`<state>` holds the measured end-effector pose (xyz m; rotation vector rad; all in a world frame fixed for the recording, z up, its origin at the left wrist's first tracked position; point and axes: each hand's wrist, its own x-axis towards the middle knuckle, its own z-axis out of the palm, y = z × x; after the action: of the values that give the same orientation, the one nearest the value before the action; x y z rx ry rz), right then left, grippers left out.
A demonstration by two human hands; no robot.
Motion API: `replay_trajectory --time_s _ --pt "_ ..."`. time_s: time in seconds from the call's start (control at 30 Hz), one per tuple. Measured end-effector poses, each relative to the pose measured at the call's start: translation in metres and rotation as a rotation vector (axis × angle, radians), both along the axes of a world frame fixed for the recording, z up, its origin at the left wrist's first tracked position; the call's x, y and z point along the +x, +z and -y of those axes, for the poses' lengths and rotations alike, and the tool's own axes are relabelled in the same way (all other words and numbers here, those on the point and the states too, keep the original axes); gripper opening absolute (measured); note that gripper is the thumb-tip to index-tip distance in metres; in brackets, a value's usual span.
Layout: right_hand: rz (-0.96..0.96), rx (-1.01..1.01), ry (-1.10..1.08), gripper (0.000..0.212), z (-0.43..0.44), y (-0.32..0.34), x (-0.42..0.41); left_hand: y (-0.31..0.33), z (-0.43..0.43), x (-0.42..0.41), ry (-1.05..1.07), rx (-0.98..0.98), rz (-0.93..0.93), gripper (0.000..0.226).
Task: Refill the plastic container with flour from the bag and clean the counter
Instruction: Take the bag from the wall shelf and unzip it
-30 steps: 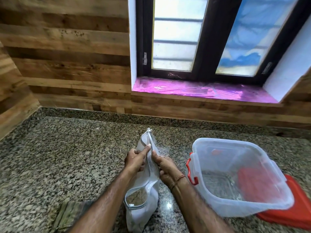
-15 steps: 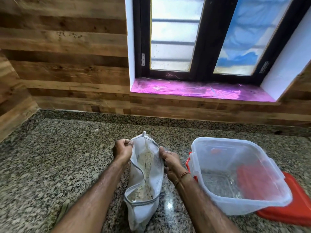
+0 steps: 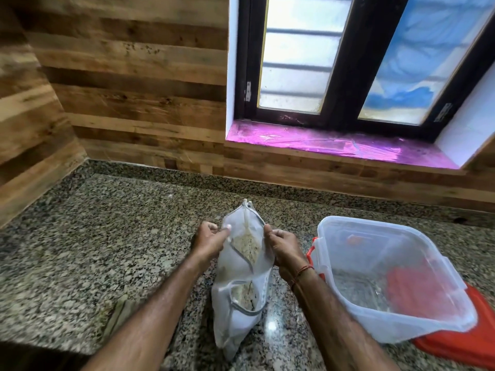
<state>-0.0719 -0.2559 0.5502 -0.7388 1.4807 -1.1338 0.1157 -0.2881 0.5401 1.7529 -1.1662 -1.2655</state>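
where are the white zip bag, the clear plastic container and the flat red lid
white zip bag (image 3: 237, 270), head view, pale side panel
clear plastic container (image 3: 338, 263), head view, left wall
flat red lid (image 3: 471, 346), head view, corner showing under the container

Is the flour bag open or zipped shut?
Open: left hand and right hand pinch the bag at its zipper edges, spread apart; flour shows inside.

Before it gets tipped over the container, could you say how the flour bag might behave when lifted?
Probably floppy: the bag creases and sags between the left hand and right hand pinching its mouth. Likely bottom-heavy, as flour sits low inside. Its open mouth could spill if tilted quickly.
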Motion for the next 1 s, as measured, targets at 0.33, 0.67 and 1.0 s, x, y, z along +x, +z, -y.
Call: replay_trajectory --time_s 0.33,0.67,1.0 --pt "-0.002 0.000 0.023 0.033 -0.005 0.002 0.005 0.009 -0.007 -0.022 -0.035 0.094 0.135 0.031" --pt "0.031 0.033 0.006 0.035 -0.006 -0.002 -0.009 -0.005 -0.013 0.004 0.365 0.042 -0.124 0.016" --pt "0.020 0.103 0.053 0.026 0.001 0.004 -0.022 0.006 -0.031 0.006 0.099 -0.418 0.577 0.021"
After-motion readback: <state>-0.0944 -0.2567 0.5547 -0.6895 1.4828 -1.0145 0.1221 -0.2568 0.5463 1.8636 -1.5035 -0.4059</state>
